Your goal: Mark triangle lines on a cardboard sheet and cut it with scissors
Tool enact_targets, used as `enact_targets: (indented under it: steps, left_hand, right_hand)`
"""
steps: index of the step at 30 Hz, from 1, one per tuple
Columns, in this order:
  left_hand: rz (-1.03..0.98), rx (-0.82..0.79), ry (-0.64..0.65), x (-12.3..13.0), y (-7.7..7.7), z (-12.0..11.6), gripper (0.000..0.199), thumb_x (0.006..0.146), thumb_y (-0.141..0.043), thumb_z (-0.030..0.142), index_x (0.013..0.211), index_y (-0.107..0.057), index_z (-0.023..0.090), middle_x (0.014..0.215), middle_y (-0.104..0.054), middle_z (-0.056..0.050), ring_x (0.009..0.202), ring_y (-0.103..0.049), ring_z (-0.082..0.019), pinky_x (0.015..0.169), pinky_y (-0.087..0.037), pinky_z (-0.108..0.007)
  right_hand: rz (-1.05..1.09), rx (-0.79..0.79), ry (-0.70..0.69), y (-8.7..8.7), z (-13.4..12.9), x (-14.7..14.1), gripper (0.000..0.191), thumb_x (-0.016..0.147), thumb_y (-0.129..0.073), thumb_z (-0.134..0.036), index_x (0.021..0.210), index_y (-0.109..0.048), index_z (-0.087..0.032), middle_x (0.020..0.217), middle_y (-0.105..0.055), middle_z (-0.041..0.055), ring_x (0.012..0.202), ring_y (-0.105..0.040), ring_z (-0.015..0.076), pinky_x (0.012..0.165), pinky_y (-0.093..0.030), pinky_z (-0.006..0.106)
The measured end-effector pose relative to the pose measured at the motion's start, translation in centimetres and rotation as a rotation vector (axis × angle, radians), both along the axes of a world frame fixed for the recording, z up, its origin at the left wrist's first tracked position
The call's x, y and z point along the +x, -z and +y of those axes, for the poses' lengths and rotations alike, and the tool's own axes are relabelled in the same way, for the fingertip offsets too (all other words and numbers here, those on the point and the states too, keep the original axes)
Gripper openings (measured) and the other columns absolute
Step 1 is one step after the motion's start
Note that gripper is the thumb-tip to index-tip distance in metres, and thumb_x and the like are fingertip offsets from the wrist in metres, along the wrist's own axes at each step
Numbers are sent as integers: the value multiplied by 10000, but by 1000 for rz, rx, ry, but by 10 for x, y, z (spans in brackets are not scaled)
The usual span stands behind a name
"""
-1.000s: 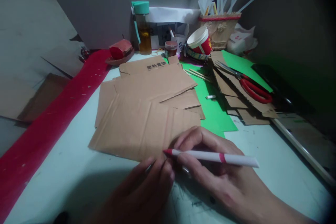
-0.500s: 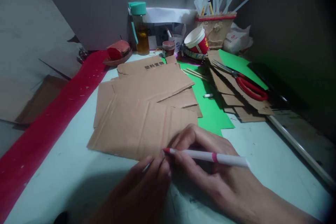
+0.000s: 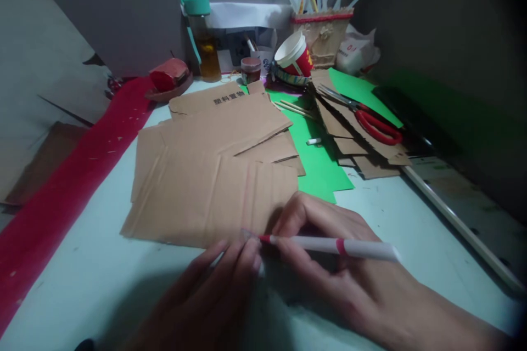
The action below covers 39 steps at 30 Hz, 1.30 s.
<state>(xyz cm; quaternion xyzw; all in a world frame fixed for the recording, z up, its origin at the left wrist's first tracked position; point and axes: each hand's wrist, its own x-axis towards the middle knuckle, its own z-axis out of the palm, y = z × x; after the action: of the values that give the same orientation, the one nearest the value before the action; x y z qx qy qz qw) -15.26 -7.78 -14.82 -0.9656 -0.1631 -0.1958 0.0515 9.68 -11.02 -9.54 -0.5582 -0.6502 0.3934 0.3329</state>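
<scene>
My right hand grips a white pen with red bands, its red tip pointing left at the near edge of a flat brown cardboard sheet. My left hand lies low on the table just left of the pen tip, fingers together and pressed down near that edge; something small and pale under the fingertips is too unclear to name. More cardboard sheets are stacked behind, one with printed characters.
Green paper lies right of the cardboard, with red-handled scissors on cardboard scraps. A long red strip runs along the left. At the back stand a teal-capped bottle, a red paper cup and a holder of white sticks.
The view has shifted so everything sits lower left in the frame. Both hands stay at the cardboard's near edge with the pen held the same way.
</scene>
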Motion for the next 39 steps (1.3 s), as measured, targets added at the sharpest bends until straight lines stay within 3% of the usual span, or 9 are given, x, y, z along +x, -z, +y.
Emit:
enact_targets:
  steps: [4, 6, 11, 17, 20, 25, 30, 35, 39]
  left_hand:
    - [-11, -38, 10, -4, 4, -4, 366, 1124, -390, 59, 1425, -594, 15, 1432, -730, -146, 1693, -249, -226, 1414, -162, -360]
    - [1, -52, 35, -5, 6, -5, 380, 1131, -370, 61, 1440, -582, -1, 1456, -701, -173, 1717, -197, -254, 1418, -166, -382]
    - [-78, -9, 32, -3, 9, -3, 406, 1137, -309, 53, 1403, -611, -3, 1521, -591, -185, 1661, -339, -289, 1404, -257, -410]
    - [-127, -9, 13, -1, 10, -2, 382, 1155, -337, 105, 1384, -640, 71, 1520, -607, -117, 1523, -526, -234, 1349, -365, -357]
    - [-155, -91, 13, -2, 10, -3, 376, 1167, -360, 136, 1388, -662, 105, 1531, -620, -91, 1539, -511, -224, 1356, -348, -353]
    - [-108, -2, 39, -10, 13, 0, 370, 1142, -436, 141, 1433, -659, 88, 1676, -540, -100, 1528, -543, -273, 1354, -382, -397]
    - [-78, 8, 43, -9, 8, 2, 628, 1116, -428, 93, 1739, -362, 117, 1634, -558, -136, 1557, -501, -274, 1377, -339, -398]
    - [-33, 100, 56, 2, 1, 0, 657, 1104, -336, 9, 1750, -219, 5, 1430, -616, -211, 1649, -369, -295, 1404, -266, -412]
    - [-58, 70, 27, -2, 6, 0, 610, 1146, -292, 66, 1757, -275, 68, 1442, -667, -164, 1642, -372, -238, 1407, -227, -361]
  right_hand:
    - [-12, -16, 14, -2, -7, 6, 237, 1089, -541, -342, 875, -591, -255, 846, -683, -4, 726, -617, 158, 645, -487, 343]
    - [-9, -19, 23, -3, -11, 9, 250, 1088, -548, -345, 858, -590, -257, 842, -682, -4, 730, -622, 157, 642, -485, 339]
    - [-54, -3, 56, -7, -21, 16, 256, 1083, -555, -335, 841, -592, -259, 810, -672, -8, 691, -605, 151, 605, -472, 324]
    - [0, -68, 59, -3, -38, 27, 261, 1114, -551, -373, 876, -564, -266, 856, -663, -15, 725, -606, 149, 632, -484, 330]
    - [-10, -91, 78, 3, -46, 29, 239, 1131, -555, -395, 925, -578, -276, 898, -679, -18, 773, -634, 150, 681, -512, 320]
    - [112, 18, 226, 5, -49, 30, 237, 1080, -628, -325, 851, -625, -265, 874, -765, 7, 757, -735, 160, 642, -574, 293]
    - [141, 151, 394, 8, -59, 39, 194, 1031, -712, -296, 839, -684, -292, 866, -785, -27, 753, -774, 135, 657, -608, 207]
    - [6, 190, 137, 21, -78, 43, 245, 1110, -580, -238, 1272, -661, -403, 1183, -791, 24, 1133, -764, 257, 969, -612, 360]
    - [-378, 204, -3, 22, -78, 28, 275, 1110, -597, -243, 1382, -602, -281, 1245, -774, 66, 985, -662, 272, 882, -573, 433]
